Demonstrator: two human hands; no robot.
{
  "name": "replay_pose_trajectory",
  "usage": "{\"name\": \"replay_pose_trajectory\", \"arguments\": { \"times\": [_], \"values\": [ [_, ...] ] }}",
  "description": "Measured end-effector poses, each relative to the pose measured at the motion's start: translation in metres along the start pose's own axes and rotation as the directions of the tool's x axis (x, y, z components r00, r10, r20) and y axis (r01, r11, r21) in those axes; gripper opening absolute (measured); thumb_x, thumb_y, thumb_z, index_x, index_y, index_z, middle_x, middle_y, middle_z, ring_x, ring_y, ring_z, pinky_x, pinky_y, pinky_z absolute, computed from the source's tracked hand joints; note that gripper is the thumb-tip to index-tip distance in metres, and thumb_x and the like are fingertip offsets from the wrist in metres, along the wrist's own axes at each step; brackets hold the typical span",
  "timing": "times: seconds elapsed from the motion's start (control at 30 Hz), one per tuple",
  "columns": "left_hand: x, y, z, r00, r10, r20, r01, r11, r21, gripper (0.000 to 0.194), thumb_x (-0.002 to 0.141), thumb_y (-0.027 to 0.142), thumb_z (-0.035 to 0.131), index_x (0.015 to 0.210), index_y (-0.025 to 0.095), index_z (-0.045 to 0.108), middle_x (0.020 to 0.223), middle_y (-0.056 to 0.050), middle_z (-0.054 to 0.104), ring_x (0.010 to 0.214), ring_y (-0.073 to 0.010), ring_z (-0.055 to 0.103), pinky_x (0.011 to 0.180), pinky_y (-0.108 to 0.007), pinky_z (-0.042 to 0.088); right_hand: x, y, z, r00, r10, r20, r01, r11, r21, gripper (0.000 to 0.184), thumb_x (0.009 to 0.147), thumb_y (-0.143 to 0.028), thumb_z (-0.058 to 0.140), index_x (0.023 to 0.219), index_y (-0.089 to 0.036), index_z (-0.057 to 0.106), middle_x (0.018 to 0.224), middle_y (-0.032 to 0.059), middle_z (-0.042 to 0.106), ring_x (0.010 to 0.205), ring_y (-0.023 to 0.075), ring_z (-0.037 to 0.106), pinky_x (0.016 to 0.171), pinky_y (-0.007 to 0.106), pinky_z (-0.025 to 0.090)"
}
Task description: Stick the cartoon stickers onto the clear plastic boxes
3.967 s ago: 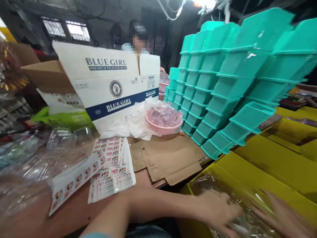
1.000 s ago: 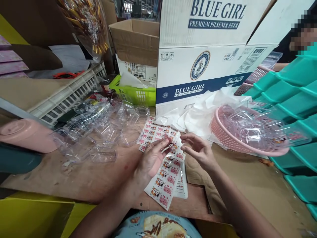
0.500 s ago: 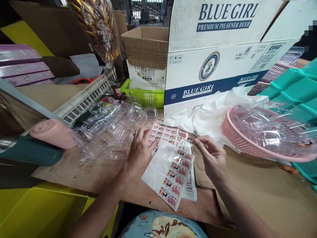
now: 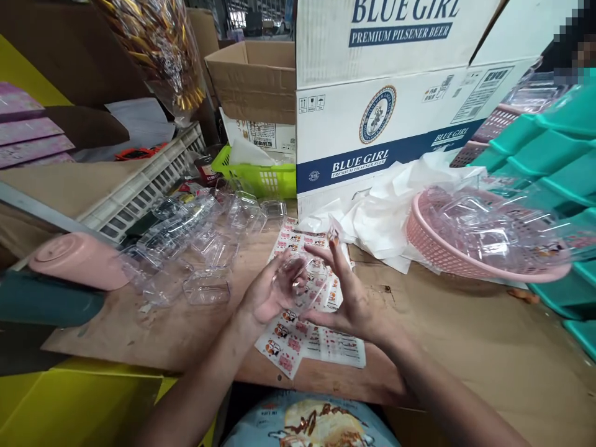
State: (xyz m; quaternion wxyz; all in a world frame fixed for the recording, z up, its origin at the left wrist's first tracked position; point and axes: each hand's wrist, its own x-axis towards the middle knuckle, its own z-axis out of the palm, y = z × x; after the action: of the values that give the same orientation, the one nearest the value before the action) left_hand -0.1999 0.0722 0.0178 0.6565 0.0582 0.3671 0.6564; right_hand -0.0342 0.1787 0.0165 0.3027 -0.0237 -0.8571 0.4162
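Note:
My left hand (image 4: pixel 272 288) is closed on a small clear plastic box (image 4: pixel 310 285), held tilted above the sticker sheets (image 4: pixel 282 335). Around the box's right side, my right hand (image 4: pixel 347 298) has its thumb and middle finger spread, close to the box's edges; whether they touch it I cannot tell. A small printed sticker (image 4: pixel 333 233) clings to the raised index fingertip of that hand. Beneath both hands, the sheets carry rows of cartoon figures and pink lettering, partly covered by the fingers.
Several clear boxes (image 4: pixel 207 288) lie on the left of the table, beside a pink tumbler (image 4: pixel 79 261). On the right stands a pink basket (image 4: pixel 433 248) of clear plastic boxes. Crumpled white paper (image 4: pixel 382 223) lies before a large white carton (image 4: pixel 335 130). Teal bins (image 4: pixel 559 161) are stacked far right.
A clear plastic box is now in my left hand, which was lying by the sheets. My right hand has come in leftward with the sticker. The top sheet has shifted left and the view has turned slightly.

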Motion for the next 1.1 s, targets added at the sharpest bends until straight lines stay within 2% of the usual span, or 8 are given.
{"name": "replay_pose_trajectory", "arguments": {
  "times": [0.07,0.17,0.33,0.4,0.5,0.67,0.83,1.1],
  "values": [
    [-0.003,-0.007,0.002,0.991,0.088,0.106,-0.096,0.993,0.072,0.056,0.077,0.066,0.066,0.093,0.014,0.077,0.092,-0.012,0.076,0.085,-0.0202,0.07,0.075,-0.03,0.055,0.003,0.005,0.002,0.986,0.147,-0.083,-0.139,0.985,0.1,0.125,0.075,-0.033,0.08,0.157,-0.03,-0.015,0.144,0.0172,0.049,0.131,0.0313,0.05,0.103,0.051,0.048],
    [-0.011,-0.019,0.002,0.949,0.247,0.194,-0.301,0.894,0.332,0.043,0.076,0.056,0.075,0.093,0.016,0.078,0.108,-0.013,0.075,0.109,-0.028,0.066,0.093,-0.037,0.051,0.006,0.014,0.006,0.935,0.333,-0.121,-0.315,0.938,0.145,0.123,0.075,-0.039,0.078,0.158,-0.026,-0.013,0.123,0.0149,0.062,0.11,0.0283,0.062,0.084,0.044,0.056],
    [-0.013,-0.031,-0.002,0.962,0.268,0.05,-0.272,0.927,0.258,0.034,0.087,0.047,0.066,0.098,0.017,0.076,0.106,-0.011,0.076,0.104,-0.0269,0.07,0.093,-0.041,0.053,-0.007,0.005,-0.004,0.924,0.334,-0.184,-0.332,0.942,0.043,0.082,0.086,-0.041,0.07,0.155,-0.031,0.027,0.119,0.0116,0.061,0.107,0.0267,0.058,0.092,0.046,0.05],
    [-0.01,-0.032,-0.007,0.978,0.21,-0.007,-0.209,0.973,0.102,0.035,0.087,0.049,0.065,0.103,0.019,0.074,0.107,-0.009,0.076,0.103,-0.0257,0.07,0.091,-0.041,0.055,-0.018,-0.007,-0.012,0.905,0.411,-0.111,-0.377,0.894,0.241,0.068,0.089,-0.039,0.067,0.15,-0.032,0.036,0.103,0.0081,0.062,0.095,0.0234,0.059,0.086,0.042,0.052],
    [-0.005,-0.034,-0.012,0.985,0.163,-0.062,-0.166,0.984,-0.061,0.029,0.088,0.043,0.066,0.103,0.019,0.071,0.105,-0.005,0.077,0.099,-0.0221,0.072,0.091,-0.039,0.056,-0.037,-0.021,-0.019,0.851,0.483,0.206,-0.491,0.597,0.634,0.059,0.092,-0.041,0.064,0.144,-0.031,0.038,0.084,0.0026,0.06,0.071,0.0179,0.059,0.066,0.035,0.053],
    [-0.001,-0.04,-0.009,0.986,0.135,-0.099,-0.148,0.978,-0.144,0.023,0.092,0.037,0.062,0.093,0.017,0.071,0.095,-0.003,0.078,0.086,-0.0155,0.073,0.083,-0.028,0.058,-0.058,-0.024,-0.01,0.796,0.443,0.412,-0.557,0.271,0.785,0.058,0.09,-0.04,0.069,0.137,-0.029,0.038,0.079,-0.0008,0.06,0.058,0.0125,0.058,0.058,0.03,0.052],
    [-0.002,-0.043,-0.008,0.98,0.149,-0.128,-0.165,0.978,-0.129,0.021,0.091,0.038,0.064,0.094,0.018,0.071,0.093,-0.002,0.078,0.086,-0.015,0.073,0.08,-0.027,0.058,-0.063,-0.019,-0.001,0.773,0.446,0.452,-0.565,0.159,0.81,0.056,0.089,-0.037,0.07,0.135,-0.029,0.038,0.075,-0.0031,0.059,0.056,0.0108,0.056,0.056,0.031,0.056],
    [-0.003,-0.044,-0.011,0.983,0.148,-0.111,-0.163,0.976,-0.147,0.025,0.096,0.036,0.057,0.096,0.015,0.071,0.099,-0.007,0.078,0.091,-0.0171,0.073,0.082,-0.03,0.059,-0.063,-0.013,0.001,0.767,0.447,0.46,-0.57,0.148,0.808,0.055,0.091,-0.036,0.068,0.135,-0.025,0.036,0.069,-0.0041,0.059,0.05,0.0095,0.054,0.049,0.027,0.055]
  ]
}}
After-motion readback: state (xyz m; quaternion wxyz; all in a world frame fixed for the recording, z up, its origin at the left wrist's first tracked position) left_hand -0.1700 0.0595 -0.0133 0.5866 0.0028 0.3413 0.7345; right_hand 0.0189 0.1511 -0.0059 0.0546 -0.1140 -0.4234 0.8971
